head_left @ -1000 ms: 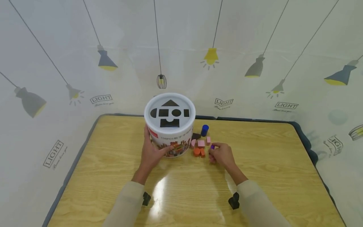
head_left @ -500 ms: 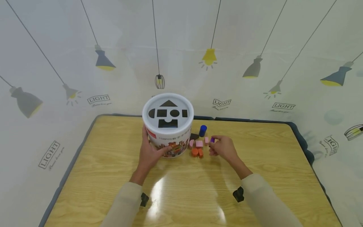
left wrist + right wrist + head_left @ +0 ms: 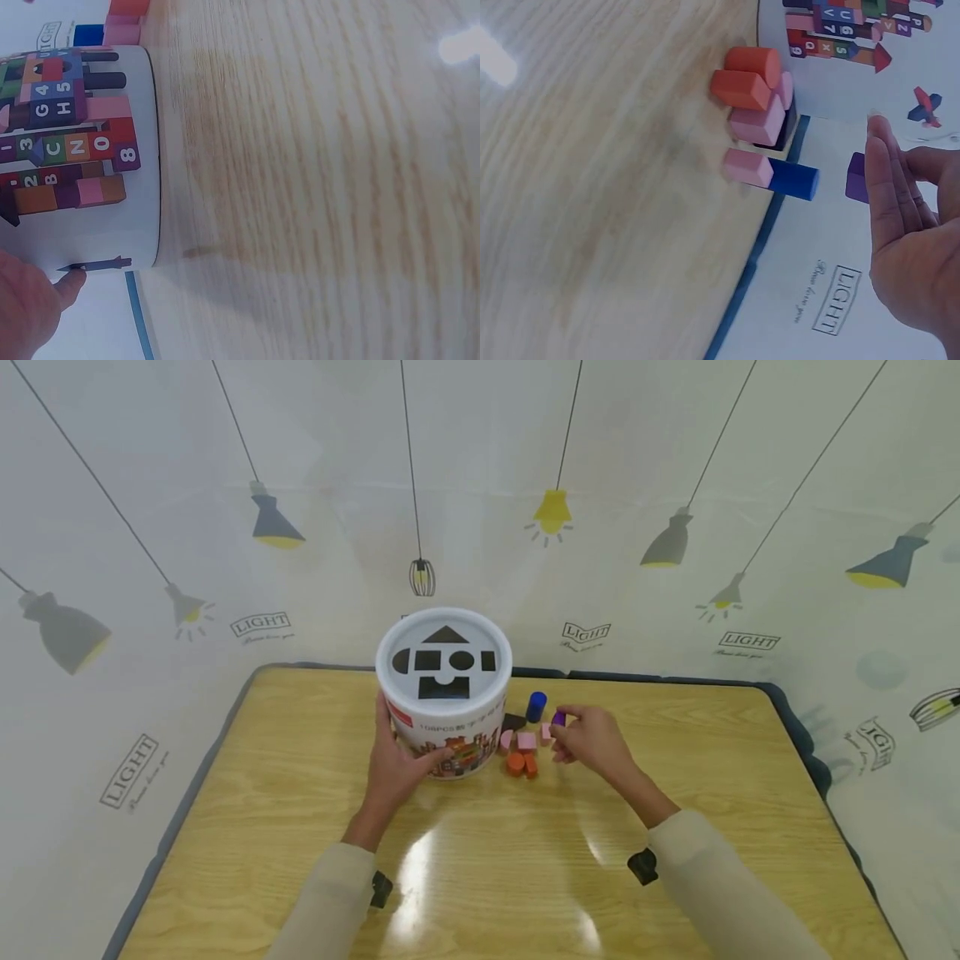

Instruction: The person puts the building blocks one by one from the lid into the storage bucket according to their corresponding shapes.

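Observation:
My left hand [image 3: 401, 768] holds a white block bucket [image 3: 459, 725] by its left side, thumb across the printed front. Its lid [image 3: 450, 686] has several dark shaped cut-outs, including a triangle, a circle and a wide notched one. To the right of the bucket, my right hand [image 3: 596, 745] pinches a small purple block [image 3: 856, 178] between thumb and fingers, raised over the table. The fingers partly hide this block. Below and left of that hand lie pink blocks [image 3: 527, 741], an orange cylinder [image 3: 515, 764], an orange block [image 3: 531, 766], and a black piece [image 3: 514, 722]. Behind them stands a blue cylinder [image 3: 536, 707].
Everything stands on a wood-grain table [image 3: 285, 760], near its far edge. A pale wall covering [image 3: 495, 527] with printed lamps rises close behind. Black wrist-worn devices [image 3: 643, 866] show at both sleeves.
My right hand has risen with the purple block and tilted so that more of the block shows. The bucket and my left hand have stayed in place.

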`<action>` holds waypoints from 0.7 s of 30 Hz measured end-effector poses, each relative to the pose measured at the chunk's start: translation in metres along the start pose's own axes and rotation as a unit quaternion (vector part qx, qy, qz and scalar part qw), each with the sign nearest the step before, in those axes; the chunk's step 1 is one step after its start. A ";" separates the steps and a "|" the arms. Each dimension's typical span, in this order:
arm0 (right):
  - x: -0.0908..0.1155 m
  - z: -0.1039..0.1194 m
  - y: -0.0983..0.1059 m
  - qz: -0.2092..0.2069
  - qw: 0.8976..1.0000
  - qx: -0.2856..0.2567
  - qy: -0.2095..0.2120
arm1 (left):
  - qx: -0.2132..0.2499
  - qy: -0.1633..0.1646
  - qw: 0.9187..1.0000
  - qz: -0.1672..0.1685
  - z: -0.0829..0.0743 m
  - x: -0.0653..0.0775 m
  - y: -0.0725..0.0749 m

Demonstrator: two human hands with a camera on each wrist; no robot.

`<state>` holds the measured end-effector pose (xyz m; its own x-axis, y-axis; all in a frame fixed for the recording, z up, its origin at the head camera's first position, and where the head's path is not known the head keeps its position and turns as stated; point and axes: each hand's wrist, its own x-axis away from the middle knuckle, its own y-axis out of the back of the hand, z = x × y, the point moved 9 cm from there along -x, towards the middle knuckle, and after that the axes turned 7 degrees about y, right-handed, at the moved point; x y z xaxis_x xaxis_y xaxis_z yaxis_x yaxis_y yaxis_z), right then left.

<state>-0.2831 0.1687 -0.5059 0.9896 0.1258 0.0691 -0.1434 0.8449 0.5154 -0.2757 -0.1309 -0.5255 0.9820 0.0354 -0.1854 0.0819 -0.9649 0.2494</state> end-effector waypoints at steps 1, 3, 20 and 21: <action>0.000 0.005 0.002 0.000 1.000 0.006 0.011 | 0.001 -0.001 1.000 0.001 0.000 0.000 0.000; 0.001 0.015 0.007 -0.001 0.999 0.014 0.031 | 0.003 -0.001 1.000 0.003 0.000 0.000 0.000; -0.003 0.084 0.037 -0.009 0.993 0.055 0.108 | 0.009 0.007 1.000 0.016 -0.032 0.010 0.003; -0.004 0.086 0.039 -0.010 0.992 0.056 0.109 | 0.010 0.007 1.000 0.017 -0.032 0.010 0.003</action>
<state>-0.2921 0.1564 -0.4122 0.9658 0.2294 -0.1213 -0.1104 0.7865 0.6076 -0.2604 -0.1246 -0.4962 0.9866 0.0053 -0.1630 0.0442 -0.9707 0.2363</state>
